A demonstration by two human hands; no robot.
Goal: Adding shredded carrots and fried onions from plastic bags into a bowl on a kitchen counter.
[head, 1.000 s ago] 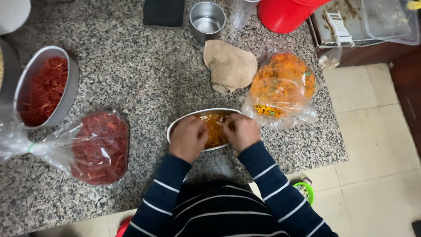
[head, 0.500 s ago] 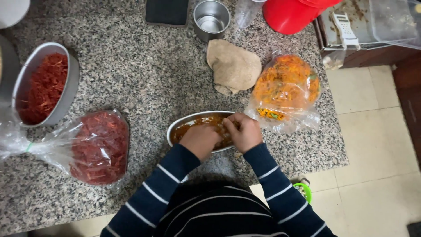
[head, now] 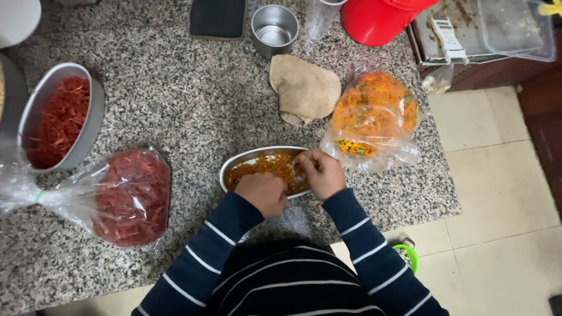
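at six o'clock striped navy sleeves (head: 351,234) reach onto a speckled granite counter (head: 175,111). the left hand (head: 263,193) is curled shut at the near rim of an oval metal dish (head: 246,161) of orange shreds, while the right hand (head: 321,172) pinches shreds inside it. a bag of red shreds (head: 132,196) lies at nine o'clock, a bag of orange shreds (head: 374,114) at two. farther off sit a beige cloth (head: 304,88), a steel cup (head: 274,29), a red container (head: 377,20). cream floor tiles (head: 497,181) lie at three o'clock.

Speckled granite counter (head: 175,105), cream floor tiles (head: 497,193)
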